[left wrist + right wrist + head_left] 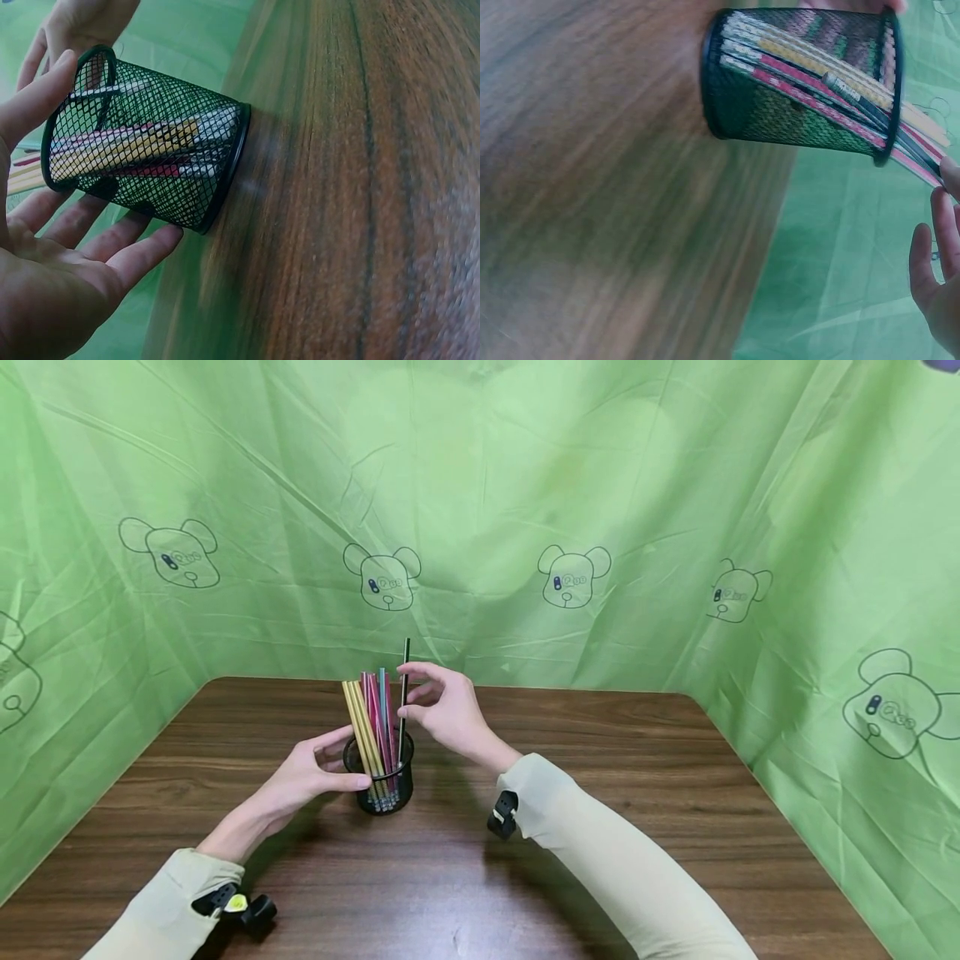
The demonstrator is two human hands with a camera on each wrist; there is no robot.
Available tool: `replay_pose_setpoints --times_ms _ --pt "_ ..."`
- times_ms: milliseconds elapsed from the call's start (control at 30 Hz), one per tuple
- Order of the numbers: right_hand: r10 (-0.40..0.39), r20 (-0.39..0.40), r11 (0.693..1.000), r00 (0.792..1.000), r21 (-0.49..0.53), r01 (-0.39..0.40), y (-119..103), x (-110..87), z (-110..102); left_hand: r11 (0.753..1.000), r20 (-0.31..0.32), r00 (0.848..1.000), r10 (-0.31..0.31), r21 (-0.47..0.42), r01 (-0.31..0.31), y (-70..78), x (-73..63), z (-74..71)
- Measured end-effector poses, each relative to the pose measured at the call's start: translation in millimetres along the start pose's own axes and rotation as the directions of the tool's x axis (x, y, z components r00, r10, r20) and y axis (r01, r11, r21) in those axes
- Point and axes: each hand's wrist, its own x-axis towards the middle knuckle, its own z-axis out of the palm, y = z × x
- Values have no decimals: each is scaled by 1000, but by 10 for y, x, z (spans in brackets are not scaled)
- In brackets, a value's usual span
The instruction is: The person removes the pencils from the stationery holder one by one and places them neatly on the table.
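Note:
A black wire-mesh pencil cup [390,802] stands upright on the table, filled with several pencils. Yellow pencils [356,714] lean at its left, with red pencils [372,702] and a blue pencil [383,681] beside them. My left hand [307,772] holds the cup from the left, thumb near the rim and fingers along the mesh, as the left wrist view shows. Between thumb and fingertips, my right hand [453,706] pinches a black pencil [407,656]. That pencil stands nearly upright, its lower part inside the cup; in the right wrist view its printed end [844,88] shows through the mesh.
The brown wood-grain table [600,777] extends on both sides of the cup. Green curtains [480,485] printed with bear faces hang behind the table and at its sides. A black strap device [504,814] sits on the right cuff, and another [232,906] on the left.

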Motion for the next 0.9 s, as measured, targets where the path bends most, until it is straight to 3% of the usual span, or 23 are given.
replay_pose_setpoints --times_ms 500,900 --pt "-36 -31 997 999 73 38 -295 87 -298 999 -19 1000 -10 36 11 5 -38 -109" --pt "53 -11 998 999 16 -53 -130 -85 -511 999 -25 1000 -11 40 12 13 -60 -132"
